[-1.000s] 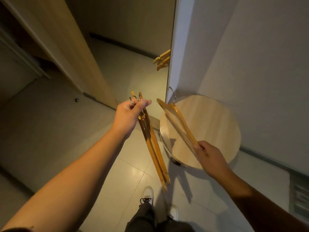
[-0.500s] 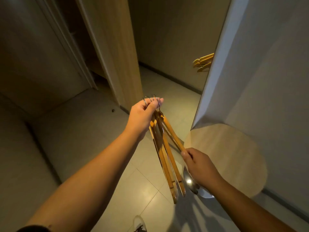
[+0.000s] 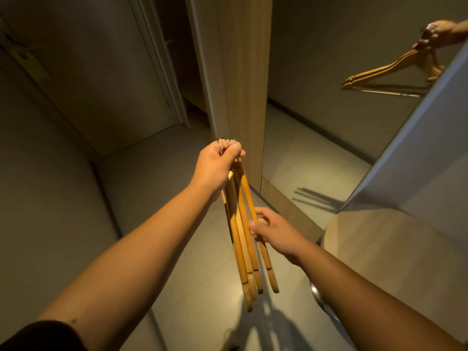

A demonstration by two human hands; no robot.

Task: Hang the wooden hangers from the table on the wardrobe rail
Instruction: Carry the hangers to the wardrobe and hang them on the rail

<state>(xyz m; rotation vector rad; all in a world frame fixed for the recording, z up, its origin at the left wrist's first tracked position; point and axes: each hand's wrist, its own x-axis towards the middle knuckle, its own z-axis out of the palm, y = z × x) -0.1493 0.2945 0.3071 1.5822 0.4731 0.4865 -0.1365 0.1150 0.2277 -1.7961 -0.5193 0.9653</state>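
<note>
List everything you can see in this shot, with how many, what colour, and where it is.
wooden hangers: a bunch, exact count unclear, honey-coloured with silver hooks, hanging from the left hand at centre.
round table: one, light wood top, lower right against the wall.
mirror: one, upper right, reflecting the hangers and a hand.
wardrobe panel: one, light wood, upright at top centre.
floor: pale tiles, below the hands.
shoe: one partly visible, dark laces, bottom edge.
left hand: one, gripping the hooks.
right hand: one, closed on the lower hanger arms.
</note>
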